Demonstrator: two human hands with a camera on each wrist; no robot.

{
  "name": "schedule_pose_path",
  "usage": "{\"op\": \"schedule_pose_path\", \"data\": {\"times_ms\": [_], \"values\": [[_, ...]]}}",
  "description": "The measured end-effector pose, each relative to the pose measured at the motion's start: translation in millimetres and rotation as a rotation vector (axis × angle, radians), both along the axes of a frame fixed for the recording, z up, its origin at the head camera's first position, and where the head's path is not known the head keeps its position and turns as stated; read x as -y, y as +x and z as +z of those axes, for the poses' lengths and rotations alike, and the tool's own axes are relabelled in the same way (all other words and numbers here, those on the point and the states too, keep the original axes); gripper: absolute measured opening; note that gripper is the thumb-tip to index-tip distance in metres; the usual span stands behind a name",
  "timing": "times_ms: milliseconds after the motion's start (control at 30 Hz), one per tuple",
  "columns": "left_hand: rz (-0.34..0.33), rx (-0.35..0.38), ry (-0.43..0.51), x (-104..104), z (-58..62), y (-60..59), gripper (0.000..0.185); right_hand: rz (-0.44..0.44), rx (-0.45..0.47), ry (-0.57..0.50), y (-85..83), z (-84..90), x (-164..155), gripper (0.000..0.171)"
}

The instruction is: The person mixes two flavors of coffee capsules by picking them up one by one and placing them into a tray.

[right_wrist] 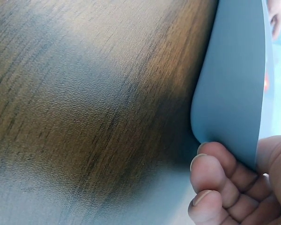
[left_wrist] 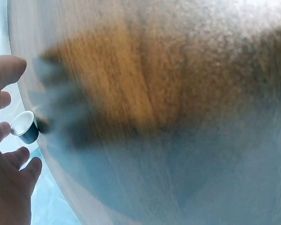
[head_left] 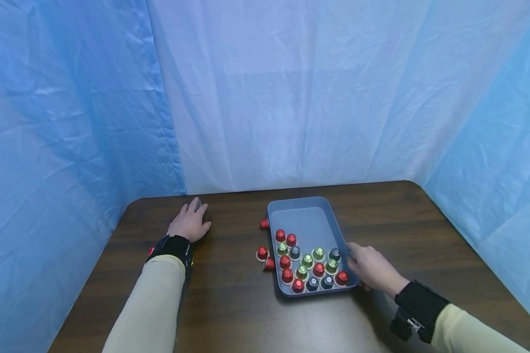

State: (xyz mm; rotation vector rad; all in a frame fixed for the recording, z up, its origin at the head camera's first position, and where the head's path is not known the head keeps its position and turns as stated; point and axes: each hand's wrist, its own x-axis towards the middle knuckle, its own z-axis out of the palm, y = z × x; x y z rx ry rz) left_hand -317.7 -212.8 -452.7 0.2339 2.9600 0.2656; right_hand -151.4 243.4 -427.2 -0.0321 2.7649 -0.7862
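A blue-grey tray (head_left: 296, 215) lies on the table with red, green and dark coffee capsules standing in its nearer part. My right hand (head_left: 373, 267) grips the tray at its right side near the front corner. In the right wrist view, curled fingers (right_wrist: 208, 173) are under the tray's outer wall (right_wrist: 232, 84) and the thumb is at its rim. Toward the back left of the table my left hand (head_left: 189, 223) reaches out, its fingers spread. A dark coffee capsule (left_wrist: 29, 129) with a silvery lid is at those fingers in the left wrist view, tipped on its side.
Left of the tray, red capsules lie on the brown table (head_left: 229, 314): one upright (head_left: 262, 253), one tipped capsule (head_left: 269, 264) against the tray, and another capsule (head_left: 264, 224) farther back. A red object (head_left: 151, 250) shows beside my left wrist. Blue sheeting (head_left: 291, 98) hangs behind the table.
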Motion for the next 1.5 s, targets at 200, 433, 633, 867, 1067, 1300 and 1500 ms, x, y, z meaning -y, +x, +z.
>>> {"op": "schedule_pose_path", "data": {"times_ms": [200,433,633,867,1067,1300,1500], "values": [[-0.010,-0.028,0.021,1,3.4,1.5,0.064,0.007,-0.004,0.003,0.4,0.6,1,0.053],[-0.008,-0.019,0.043,3,0.5,1.9,0.058,0.005,0.005,0.000,1.6,0.3,1,0.053],[-0.042,-0.077,0.005,8,-0.2,2.6,0.053,0.004,0.008,0.001,1.1,-0.1,1,0.053],[-0.064,-0.069,-0.062,6,4.8,4.2,0.050,0.005,0.006,0.002,1.1,-0.1,1,0.053],[-0.086,-0.091,-0.089,6,2.7,5.4,0.045,0.003,0.010,0.001,0.8,0.0,1,0.053],[-0.119,-0.126,-0.105,10,0.6,7.0,0.042,0.006,0.009,-0.006,1.0,1.2,1,0.053],[-0.147,-0.152,-0.105,13,-0.5,9.3,0.045,0.009,0.005,0.003,0.9,2.0,1,0.053]]}}
